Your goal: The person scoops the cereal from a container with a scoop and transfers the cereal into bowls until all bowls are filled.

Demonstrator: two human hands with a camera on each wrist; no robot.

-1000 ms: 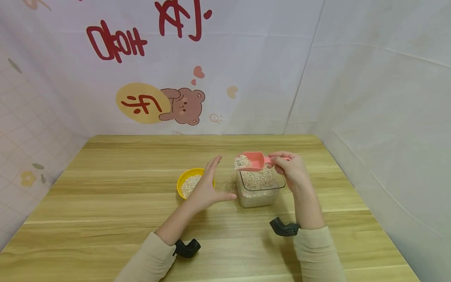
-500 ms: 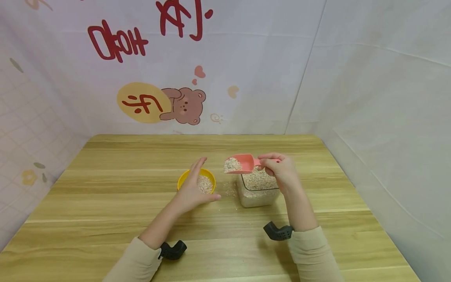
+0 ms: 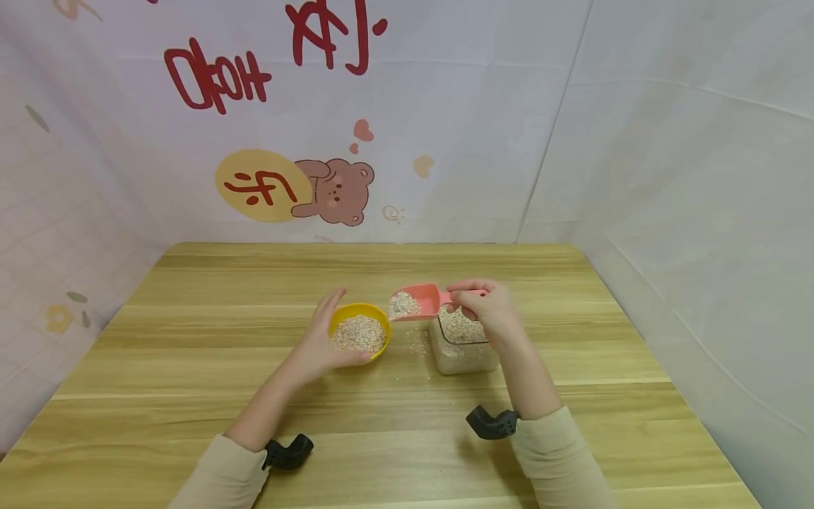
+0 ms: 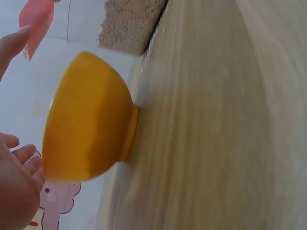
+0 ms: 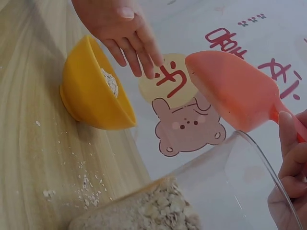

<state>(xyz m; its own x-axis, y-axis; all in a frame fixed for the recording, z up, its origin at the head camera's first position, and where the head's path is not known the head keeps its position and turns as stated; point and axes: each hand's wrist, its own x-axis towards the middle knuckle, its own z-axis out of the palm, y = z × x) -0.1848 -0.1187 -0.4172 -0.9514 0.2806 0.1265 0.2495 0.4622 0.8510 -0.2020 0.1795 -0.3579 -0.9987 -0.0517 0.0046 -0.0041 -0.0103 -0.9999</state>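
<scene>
My right hand (image 3: 488,312) pinches the handle of a pink scoop (image 3: 426,300). A small heap of oats (image 3: 403,305) lies at the scoop's front, beside the right rim of a yellow bowl (image 3: 358,309). Rolled oats (image 3: 360,334) fill much of this bowl, which stands upright on the table. Around the bowl's left side my left hand (image 3: 314,350) is spread, thumb at the near rim and fingers toward the far rim. In the left wrist view its fingertips (image 4: 34,165) are right at the rim of the bowl (image 4: 88,120), not curled round it.
A clear square container (image 3: 466,359) of oats stands right of the bowl, partly under my right hand. Spilled flakes (image 3: 417,344) are scattered between the two. The wooden table (image 3: 222,339) ends at a white printed backdrop (image 3: 458,141).
The loaded scoop has moved left, from above the container to the bowl's right rim. My left hand has moved left from over the bowl to its left side.
</scene>
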